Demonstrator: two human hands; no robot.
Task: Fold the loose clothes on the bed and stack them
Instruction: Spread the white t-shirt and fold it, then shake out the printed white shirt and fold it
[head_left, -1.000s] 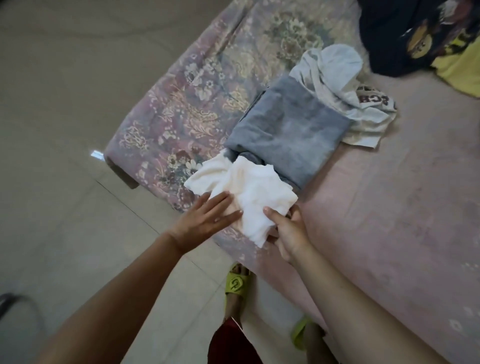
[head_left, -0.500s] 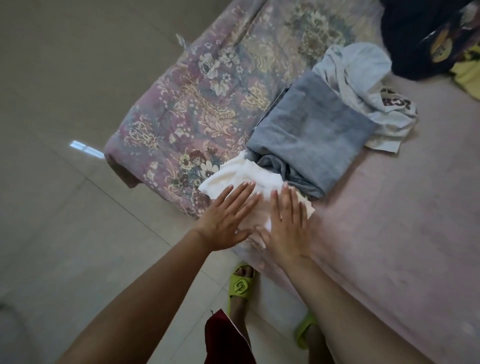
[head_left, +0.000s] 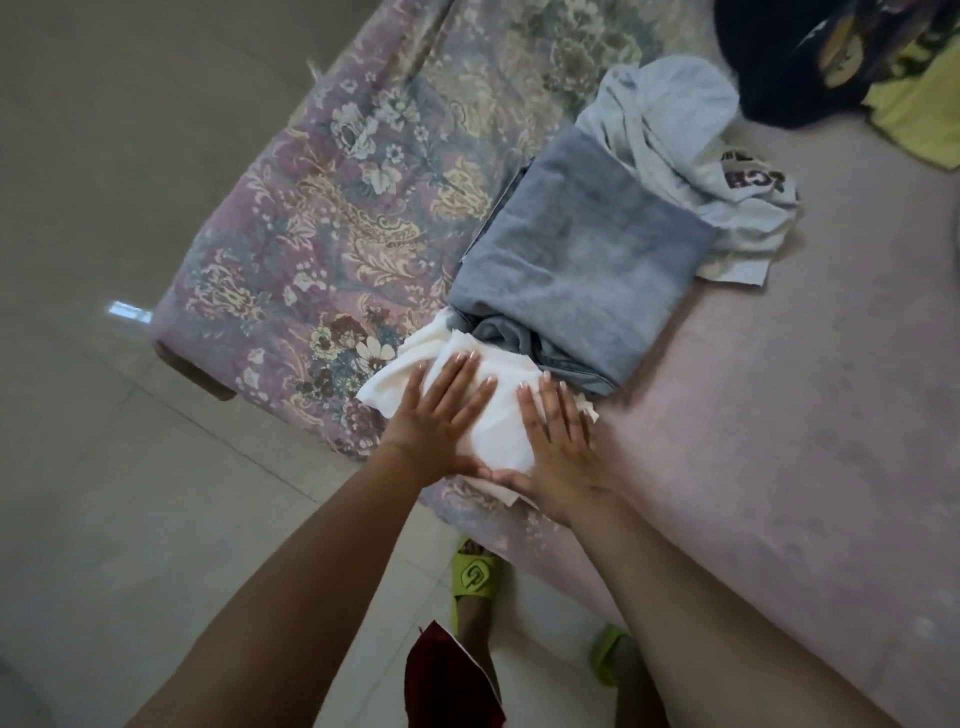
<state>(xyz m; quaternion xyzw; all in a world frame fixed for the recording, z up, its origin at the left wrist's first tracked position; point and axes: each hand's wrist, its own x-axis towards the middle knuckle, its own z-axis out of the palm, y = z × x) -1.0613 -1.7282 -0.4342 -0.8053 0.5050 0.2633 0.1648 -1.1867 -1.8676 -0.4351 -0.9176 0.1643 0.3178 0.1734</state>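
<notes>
Left hand (head_left: 441, 421) and right hand (head_left: 558, 447), both flat with fingers straight and spread, press side by side on a white garment (head_left: 493, 410) at the near edge of the bed (head_left: 779, 415). Touching its far side lies a folded grey garment (head_left: 582, 260), with a crumpled pale shirt (head_left: 675, 135) behind

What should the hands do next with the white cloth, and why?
Probably lift the white cloth onto the folded grey garment beside it. Both the left hand and the right hand lie flat on it, pressing, so it looks folded and ready to stack.
</notes>
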